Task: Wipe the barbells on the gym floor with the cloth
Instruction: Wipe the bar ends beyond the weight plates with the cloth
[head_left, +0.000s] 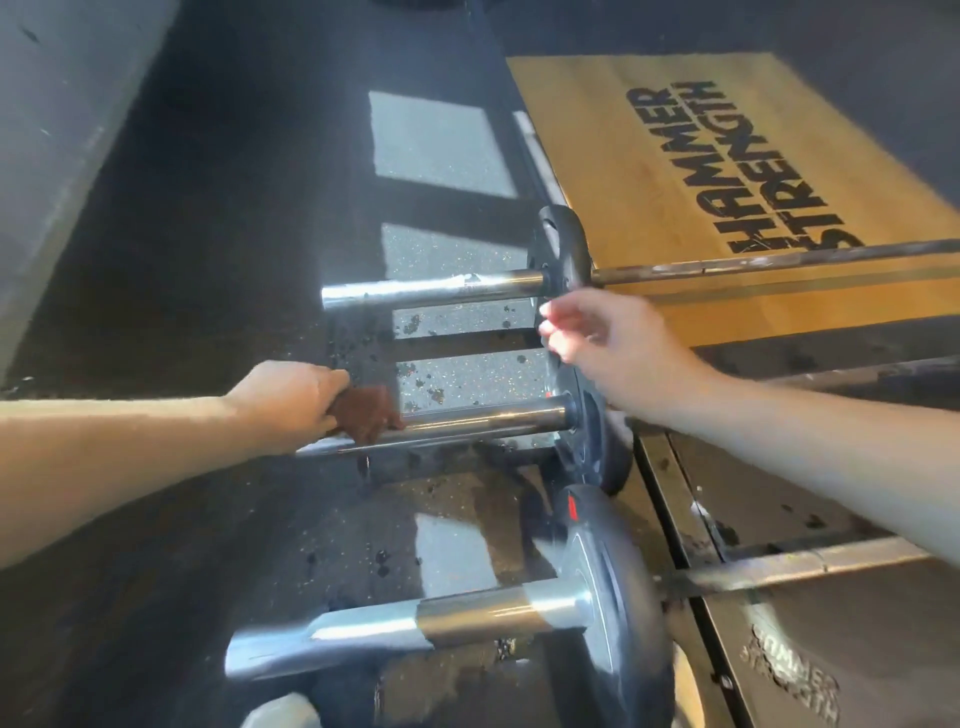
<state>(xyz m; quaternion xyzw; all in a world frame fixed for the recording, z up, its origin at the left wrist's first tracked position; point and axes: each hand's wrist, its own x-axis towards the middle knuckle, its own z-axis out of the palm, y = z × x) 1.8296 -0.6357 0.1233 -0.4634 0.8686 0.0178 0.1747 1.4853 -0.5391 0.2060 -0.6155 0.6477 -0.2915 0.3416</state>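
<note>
The left grip (291, 405) clasps the cloth (366, 413) against the middle barbell (483, 421) to wipe it. The right grip (587, 332) is at the plate (597, 436), probably to steady it; blurred, so I cannot tell if it holds.

Only two arms and hands show. The left forearm (130, 441) is bare from the picture's edge to the wrist, with no sleeve, watch or band on it. The right forearm (805, 441) is bare in the same way. The left hand (283, 402) wears no glove, and its knuckles show plainly. The right hand (597, 338) is also ungloved and is smeared by blur. Its nails (545, 310) show as pale spots. A faint glint on one finger is too blurred to identify.
</note>
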